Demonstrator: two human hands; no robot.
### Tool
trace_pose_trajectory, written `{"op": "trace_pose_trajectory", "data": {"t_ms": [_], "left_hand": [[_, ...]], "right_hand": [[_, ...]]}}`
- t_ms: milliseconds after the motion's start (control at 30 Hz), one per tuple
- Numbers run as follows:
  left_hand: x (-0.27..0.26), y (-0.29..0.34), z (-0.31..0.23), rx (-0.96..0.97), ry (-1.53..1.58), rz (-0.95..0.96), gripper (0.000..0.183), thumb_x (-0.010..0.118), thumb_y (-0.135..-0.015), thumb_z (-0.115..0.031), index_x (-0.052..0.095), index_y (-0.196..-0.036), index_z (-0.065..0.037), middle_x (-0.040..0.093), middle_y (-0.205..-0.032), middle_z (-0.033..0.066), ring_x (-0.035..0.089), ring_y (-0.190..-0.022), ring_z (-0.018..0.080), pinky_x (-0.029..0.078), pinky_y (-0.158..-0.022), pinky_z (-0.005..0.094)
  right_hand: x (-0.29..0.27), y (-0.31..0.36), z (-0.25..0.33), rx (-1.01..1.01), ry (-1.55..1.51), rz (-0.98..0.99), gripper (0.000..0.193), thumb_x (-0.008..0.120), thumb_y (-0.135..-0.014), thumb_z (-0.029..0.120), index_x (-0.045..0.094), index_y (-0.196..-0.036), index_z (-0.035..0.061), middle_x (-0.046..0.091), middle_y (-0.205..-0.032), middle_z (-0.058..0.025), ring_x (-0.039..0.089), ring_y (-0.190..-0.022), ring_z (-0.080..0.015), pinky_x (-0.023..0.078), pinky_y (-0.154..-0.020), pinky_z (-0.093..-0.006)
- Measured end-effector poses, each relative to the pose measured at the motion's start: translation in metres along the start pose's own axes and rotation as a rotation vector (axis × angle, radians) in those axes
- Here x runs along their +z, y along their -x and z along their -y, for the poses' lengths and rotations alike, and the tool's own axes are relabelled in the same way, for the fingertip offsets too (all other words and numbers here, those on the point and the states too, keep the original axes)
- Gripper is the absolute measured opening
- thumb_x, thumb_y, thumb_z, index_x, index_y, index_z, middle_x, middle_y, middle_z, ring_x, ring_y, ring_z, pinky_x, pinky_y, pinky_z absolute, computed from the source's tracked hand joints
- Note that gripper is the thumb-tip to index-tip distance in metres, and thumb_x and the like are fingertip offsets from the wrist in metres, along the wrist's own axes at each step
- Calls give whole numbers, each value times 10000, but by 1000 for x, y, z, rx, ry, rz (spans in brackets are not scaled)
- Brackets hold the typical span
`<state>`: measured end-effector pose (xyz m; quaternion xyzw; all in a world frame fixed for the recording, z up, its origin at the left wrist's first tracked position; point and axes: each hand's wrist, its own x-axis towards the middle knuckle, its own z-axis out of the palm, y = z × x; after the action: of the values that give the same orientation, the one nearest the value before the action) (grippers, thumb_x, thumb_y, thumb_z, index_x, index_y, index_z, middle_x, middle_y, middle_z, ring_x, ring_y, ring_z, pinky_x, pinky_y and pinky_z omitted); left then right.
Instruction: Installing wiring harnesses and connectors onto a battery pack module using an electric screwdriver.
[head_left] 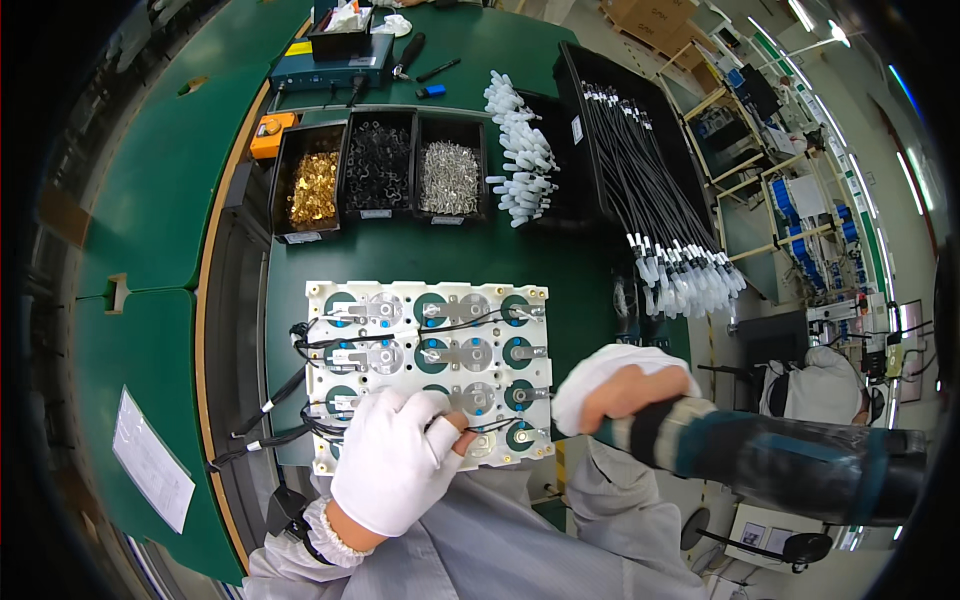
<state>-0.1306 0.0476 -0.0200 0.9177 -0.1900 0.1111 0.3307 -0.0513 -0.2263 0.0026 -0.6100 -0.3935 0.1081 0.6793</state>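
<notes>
Two hands at my white fixture plate: left hand pinches a terminal; right hand, just rightward, clamps the power screwdriver.

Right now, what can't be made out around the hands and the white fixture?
Head view only:
- Left hand hides the white fixture's lower-left sockets and whatever its fingertips pinch.
- Right hand grips a power driver; its tip is hidden behind the glove.
- Parts in the three bins are too small to identify.

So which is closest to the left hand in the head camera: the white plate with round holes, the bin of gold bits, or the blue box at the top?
1. White plate, under the left hand.
2. Gold-bits bin, farther up.
3. Blue box, at the top.
</notes>
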Motion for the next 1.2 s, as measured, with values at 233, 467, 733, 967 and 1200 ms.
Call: {"op": "trace_pose_trajectory", "data": {"t_ms": [233, 467, 733, 967, 1200], "left_hand": [[0, -5, -1, -46, 72, 47, 223, 829, -732, -167, 685, -886, -94, 603, -982, 52, 588, -998, 284, 489, -844, 426], [-73, -46, 11, -193, 297, 41, 259, 815, -744, -43, 707, -979, -44, 694, -1003, 88, 680, -936, 273, 531, -855, 349], [-41, -204, 59, -114, -151, 102, 262, 627, -931, -289, 764, -995, -76, 732, -934, 196, 707, -923, 388, 562, -858, 464], [52, -244, 62, -115, -310, 273, 399, 685, -923, -437, 752, -1012, -54, 743, -988, 195, 727, -937, 372, 583, -828, 467], [81, -281, 58, -43, -431, 327, 399, 631, -961, -429, 773, -1011, -61, 751, -1002, 186, 731, -943, 364, 582, -839, 450]], "right_hand": [[-16, -5, 3, -170, -282, 421, 173, 558, -975, 11, 457, -1083, -80, 672, -989, -334, 680, -887, -498, 567, -780, -613], [8, 17, -1, 25, -255, 171, 212, 611, -955, 106, 630, -908, -100, 706, -937, -248, 686, -883, -383, 551, -841, -487], [19, 3, 24, -339, -259, 6, 842, 913, -727, 484, 487, -1241, -30, 650, -969, -296, 691, -781, -391, 592, -717, -491], [22, 100, 23, 617, 536, -716, 333, 846, -751, 87, 602, -967, 19, 663, -721, -34, 654, -655, -131, 521, -608, -297], [-7, 101, -41, 1075, 1123, -547, 413, 797, -761, 412, 712, -902, 33, 717, -794, -206, 708, -780, -396, 565, -747, -475]]}}
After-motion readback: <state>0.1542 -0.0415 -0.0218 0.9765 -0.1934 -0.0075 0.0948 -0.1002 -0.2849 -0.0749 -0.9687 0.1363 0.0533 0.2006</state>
